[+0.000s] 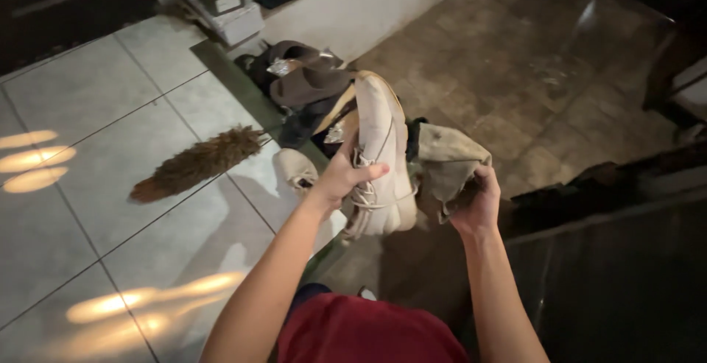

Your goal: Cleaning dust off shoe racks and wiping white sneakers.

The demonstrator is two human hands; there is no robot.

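Head view: left hand (340, 177) grips a cream laced sneaker (383, 157) (smooth, scuffed upper); right hand (479, 205) clutches a crumpled khaki cloth (445, 168) beside it; hands apart.

Matt fabric sneaker (383, 153); glossy tiles (96, 113)

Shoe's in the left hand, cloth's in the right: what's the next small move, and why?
Probably bring the cloth in the right hand sideways onto the pale shoe: the left hand grips the shoe by its laces, sole turned up, and the bunched cloth sits just beside it.
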